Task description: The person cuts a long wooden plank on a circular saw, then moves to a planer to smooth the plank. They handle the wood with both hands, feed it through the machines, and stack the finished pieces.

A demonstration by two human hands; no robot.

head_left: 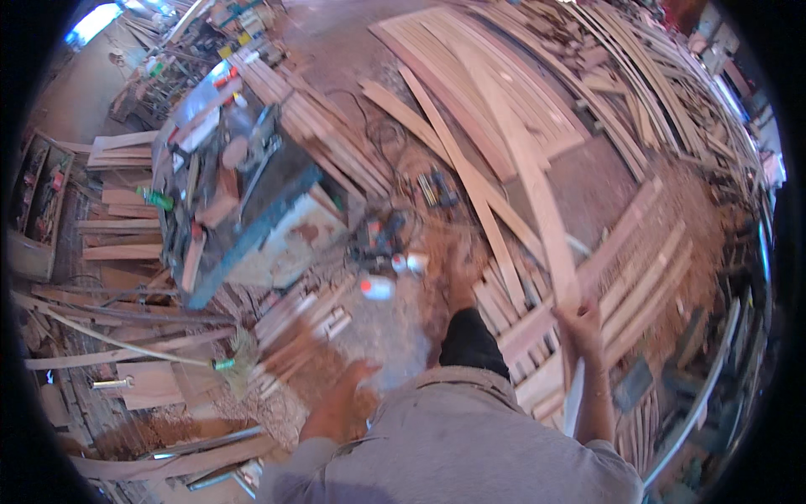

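Observation:
My right hand (579, 326) is closed around the near end of a long, pale wooden board (529, 168). The board stretches away from me over a wide panel of joined planks (478, 76) on the floor. My left hand (354, 375) is held out low at my left side, a little blurred, its fingers partly extended with nothing visible in them. Below my right hand, several sawn wooden strips (642, 294) lie side by side. Two thinner boards (457, 160) cross on the floor beside the panel.
A cluttered workbench (252, 244) with tools and a green bottle (156, 198) stands at the left. Near my feet are a white bottle with a red cap (377, 287), a power tool (378, 238) and a dark cable (367, 118). Stacked timber (672, 76) fills the far right.

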